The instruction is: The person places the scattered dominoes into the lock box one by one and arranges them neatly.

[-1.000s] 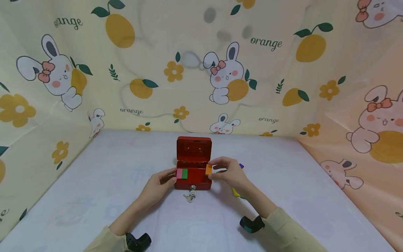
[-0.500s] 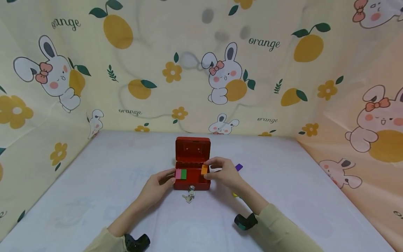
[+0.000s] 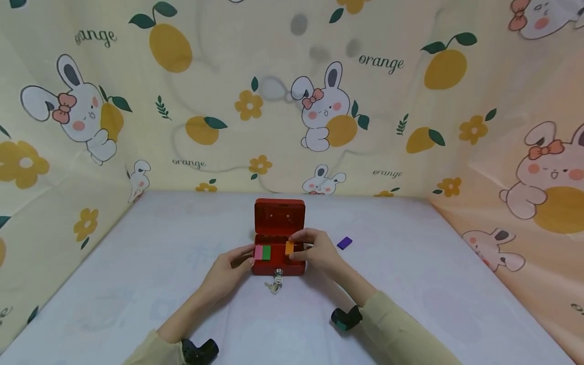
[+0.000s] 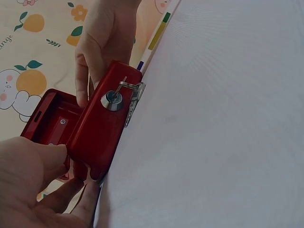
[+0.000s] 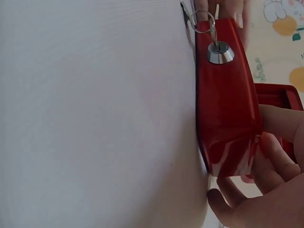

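Note:
A small red cash box point(image 3: 292, 270) stands on the table with its lid point(image 3: 279, 215) raised. My left hand point(image 3: 228, 270) holds the box's left side, thumb near the front corner, as the left wrist view shows. Inside, a pink block point(image 3: 258, 252) and a green block point(image 3: 266, 252) sit side by side at the left wall. My right hand point(image 3: 321, 253) pinches an orange block point(image 3: 289, 247) over the box's right half; whether it touches the floor I cannot tell. In the right wrist view the box's wall point(image 5: 225, 109) hides the block. Keys point(image 3: 275, 287) hang from the front lock.
A purple block point(image 3: 344, 243) lies on the white table right of the box. In the left wrist view, a yellow piece point(image 4: 156, 37) and a green piece point(image 4: 166, 18) lie beyond the box. A printed cloth with rabbits and oranges stands behind and at both sides.
My right hand has moved left with the orange block, from the box's right edge to further inside. The purple block is now uncovered. My left hand stays on the box.

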Motion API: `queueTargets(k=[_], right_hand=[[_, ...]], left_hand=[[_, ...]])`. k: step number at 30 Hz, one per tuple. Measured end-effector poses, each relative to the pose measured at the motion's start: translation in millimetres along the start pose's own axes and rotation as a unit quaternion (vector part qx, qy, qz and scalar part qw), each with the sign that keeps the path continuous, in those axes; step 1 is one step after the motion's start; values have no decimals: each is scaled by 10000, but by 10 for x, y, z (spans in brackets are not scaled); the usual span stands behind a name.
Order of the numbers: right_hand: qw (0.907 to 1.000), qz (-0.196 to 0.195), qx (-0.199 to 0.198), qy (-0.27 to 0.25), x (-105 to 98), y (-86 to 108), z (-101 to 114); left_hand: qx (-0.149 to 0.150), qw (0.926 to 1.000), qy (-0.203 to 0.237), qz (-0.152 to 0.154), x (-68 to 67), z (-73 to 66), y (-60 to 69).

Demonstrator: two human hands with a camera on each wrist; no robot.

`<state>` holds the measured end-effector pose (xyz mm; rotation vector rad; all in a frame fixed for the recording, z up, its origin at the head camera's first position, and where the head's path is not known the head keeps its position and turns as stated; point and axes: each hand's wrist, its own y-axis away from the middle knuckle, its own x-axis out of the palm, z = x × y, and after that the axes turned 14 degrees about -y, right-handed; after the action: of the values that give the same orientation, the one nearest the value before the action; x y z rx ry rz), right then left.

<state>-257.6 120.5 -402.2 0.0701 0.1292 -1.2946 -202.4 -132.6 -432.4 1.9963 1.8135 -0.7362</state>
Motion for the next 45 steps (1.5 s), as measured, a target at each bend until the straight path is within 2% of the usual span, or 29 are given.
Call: queueTargets(k=[8,15,22,30,36,45], right_hand=[[9999,47,-105,55,75,-23,40],[9999,98,38,-1,152,-82,30],[9998,-18,213,-36,222,-142,-2],[9993,23,169,334,278,-179,-20],[9982,58,253,546,296,-180,-10],[9971,174,87,741,257,-150,-12]], left_hand=[[-22,10000,-21,5,-3,-18,-16],[107,9999,-22,2,-7,-22,-6],[84,10000,25,42,-11,-28,1],[214,9997,72,26,-15,-11,0],[159,9998,94,57,-26,-19,8],[131,9997,179,57,-23,-40,19]])
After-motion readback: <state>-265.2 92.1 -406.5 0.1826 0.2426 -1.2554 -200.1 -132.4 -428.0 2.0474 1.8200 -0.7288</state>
